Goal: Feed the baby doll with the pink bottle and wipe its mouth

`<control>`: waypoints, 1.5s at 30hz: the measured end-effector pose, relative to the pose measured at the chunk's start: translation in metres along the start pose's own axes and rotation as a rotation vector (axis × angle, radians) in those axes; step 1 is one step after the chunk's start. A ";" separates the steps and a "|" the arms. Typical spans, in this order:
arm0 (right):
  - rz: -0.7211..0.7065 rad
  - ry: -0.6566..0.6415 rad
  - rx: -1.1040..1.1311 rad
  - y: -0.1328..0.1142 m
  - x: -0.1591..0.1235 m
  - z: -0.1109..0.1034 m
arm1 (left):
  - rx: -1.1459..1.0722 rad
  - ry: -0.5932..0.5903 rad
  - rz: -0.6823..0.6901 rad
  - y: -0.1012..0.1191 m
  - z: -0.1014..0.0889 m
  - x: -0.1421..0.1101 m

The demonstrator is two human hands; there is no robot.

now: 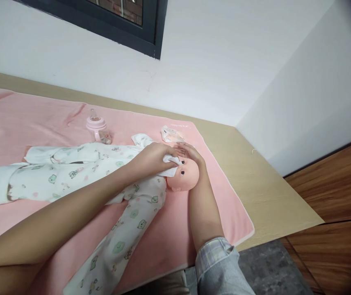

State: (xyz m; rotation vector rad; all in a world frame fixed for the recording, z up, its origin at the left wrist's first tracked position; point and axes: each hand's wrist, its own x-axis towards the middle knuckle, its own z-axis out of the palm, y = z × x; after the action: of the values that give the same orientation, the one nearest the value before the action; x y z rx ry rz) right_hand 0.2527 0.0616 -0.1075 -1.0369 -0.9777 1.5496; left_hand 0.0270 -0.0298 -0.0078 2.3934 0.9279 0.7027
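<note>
My L hand (155, 159) pinches a white cloth (169, 170) vs the doll (188, 176), lower face; R hand (191, 153) open, cupped beside its head, btl (98, 130) nearby on pink mat (169, 229)

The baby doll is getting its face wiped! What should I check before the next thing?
1. White wipe held in the left hand: ok.
2. Doll's eyes uncovered: ok, both show.
3. Right hand at the doll's head: ok.
4. Mouth clean: cannot tell, the wipe and left hand hide it.
5. Left hand free to pick up the bottle: not ok, it has the wipe.
6. Bottle on the pink blanket: ok.
</note>
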 end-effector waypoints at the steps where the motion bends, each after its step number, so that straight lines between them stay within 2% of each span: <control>1: 0.000 -0.001 0.000 0.000 0.000 0.000 | 0.000 0.008 0.005 -0.001 0.000 0.000; 8: 0.008 0.025 -0.018 -0.003 -0.002 0.002 | 0.016 0.047 -0.017 -0.003 0.000 0.001; 13: -0.003 -0.005 -0.017 -0.001 -0.002 0.002 | 0.055 0.061 -0.018 -0.005 0.002 0.001; 16: -0.022 -0.016 -0.057 -0.003 -0.001 0.000 | 0.025 0.107 0.007 -0.009 0.000 0.001; 19: -0.084 -0.023 -0.144 -0.017 -0.003 -0.005 | -0.022 0.184 0.033 -0.015 -0.010 0.002; 22: -0.168 -0.051 -0.253 -0.047 -0.017 -0.004 | -0.054 0.255 0.016 -0.022 -0.025 0.003; 25: -0.289 -0.213 -0.492 -0.084 -0.048 0.014 | -0.099 0.342 -0.016 -0.028 -0.039 0.002; 28: -0.345 -0.395 -0.702 -0.112 -0.085 0.050 | -0.144 0.396 -0.077 -0.033 -0.050 0.002; 31: -0.374 -0.496 -0.845 -0.122 -0.110 0.086 | -0.183 0.401 -0.168 -0.035 -0.055 0.001; 33: -0.399 -0.523 -0.910 -0.121 -0.116 0.101 | -0.216 0.405 -0.200 -0.035 -0.056 0.001; 35: -0.398 -0.525 -0.954 -0.116 -0.116 0.109 | -0.253 0.409 -0.214 -0.037 -0.057 0.001; 39: -0.368 -0.488 -0.998 -0.109 -0.109 0.110 | -0.340 0.396 -0.233 -0.046 -0.056 0.002; 45: -0.391 -0.424 -0.931 -0.108 -0.104 0.110 | -0.583 0.346 -0.202 -0.049 -0.054 0.002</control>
State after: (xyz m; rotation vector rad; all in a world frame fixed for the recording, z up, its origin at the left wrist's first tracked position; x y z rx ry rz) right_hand 0.1949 -0.0306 0.0428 -1.0248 -2.1736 0.9739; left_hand -0.0273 0.0169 0.0053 1.6753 0.9219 1.1464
